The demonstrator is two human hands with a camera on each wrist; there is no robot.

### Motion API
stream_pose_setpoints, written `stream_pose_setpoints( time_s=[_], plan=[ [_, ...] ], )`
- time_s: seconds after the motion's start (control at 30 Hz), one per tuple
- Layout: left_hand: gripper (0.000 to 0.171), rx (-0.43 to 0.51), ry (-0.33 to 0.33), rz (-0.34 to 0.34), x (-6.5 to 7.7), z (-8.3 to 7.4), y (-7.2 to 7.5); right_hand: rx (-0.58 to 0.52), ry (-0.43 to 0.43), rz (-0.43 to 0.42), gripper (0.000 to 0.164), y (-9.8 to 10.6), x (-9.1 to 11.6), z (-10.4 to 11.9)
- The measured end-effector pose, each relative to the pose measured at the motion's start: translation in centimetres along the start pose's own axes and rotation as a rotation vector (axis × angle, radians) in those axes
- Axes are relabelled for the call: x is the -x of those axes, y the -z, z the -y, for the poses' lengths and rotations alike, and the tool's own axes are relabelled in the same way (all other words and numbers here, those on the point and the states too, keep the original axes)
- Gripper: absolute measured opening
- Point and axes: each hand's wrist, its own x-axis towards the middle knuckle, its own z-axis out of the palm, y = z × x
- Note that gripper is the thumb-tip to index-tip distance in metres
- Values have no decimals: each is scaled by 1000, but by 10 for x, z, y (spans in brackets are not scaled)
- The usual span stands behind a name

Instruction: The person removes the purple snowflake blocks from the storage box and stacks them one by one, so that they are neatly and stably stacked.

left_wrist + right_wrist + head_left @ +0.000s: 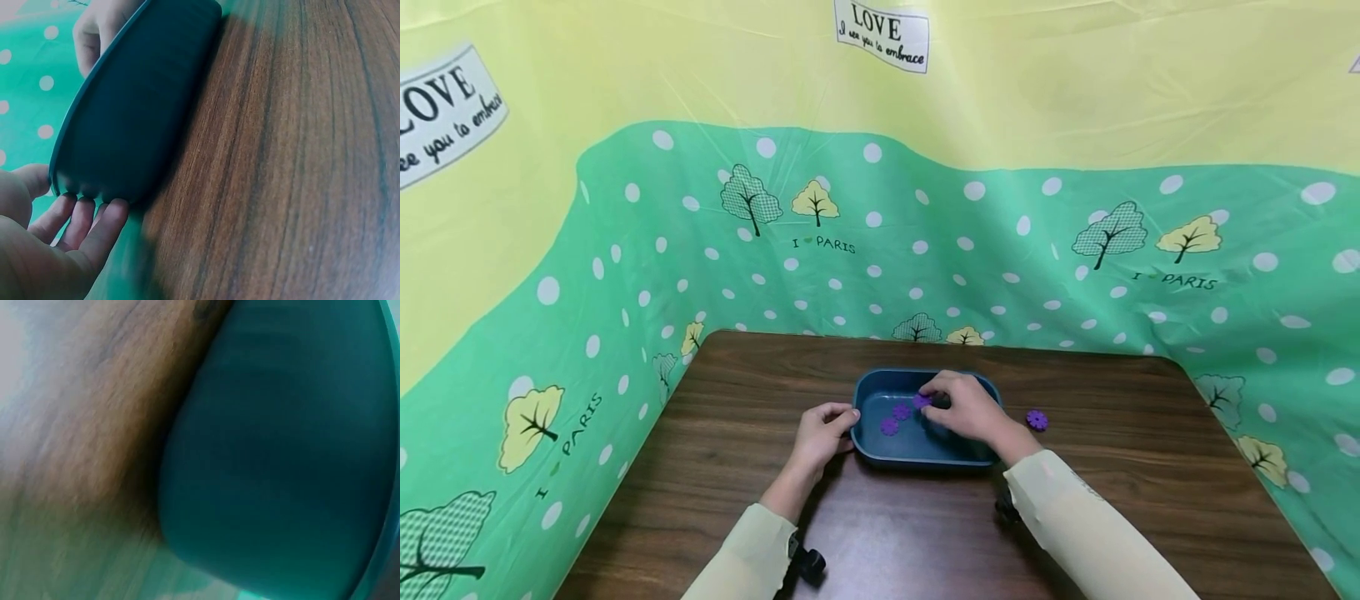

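Note:
A dark blue rectangular plastic tray (880, 458) sits on the wooden table. My left hand (822, 435) holds its left end, thumb at the rim and fingertips against the outer wall; the left wrist view shows this hand (69, 231) too. Over the tray's inside, my right hand (966, 407) pinches a purple flower-shaped piece (921, 402) between thumb and forefinger. Two similar purple pieces (890, 427) lie on the tray floor, left of that hand. In the right wrist view only the tray's outer wall (269, 450) shows, and the hand is hidden.
Another purple flower-shaped piece (1037, 420) lies on the table (1120, 467), right of the tray and beyond the right wrist. A green and yellow printed cloth (865, 250) hangs behind the table and along both sides.

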Motion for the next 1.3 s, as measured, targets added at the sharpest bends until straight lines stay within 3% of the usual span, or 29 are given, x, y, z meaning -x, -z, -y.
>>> stream_pose_setpoints(
  time_s=[0.43, 1.0, 1.3],
  plan=[
    [34, -11, -5, -4, 4, -3, -1, -81, 9, -65, 23, 22, 17, -11],
    [31, -6, -8, -11, 2, -1, -1, -60, 17, -155, 23, 52, 38, -27],
    [32, -11, -3, -15, 1, 0, -1, -61, -7, -223, 19, 62, 58, -51]
  ],
)
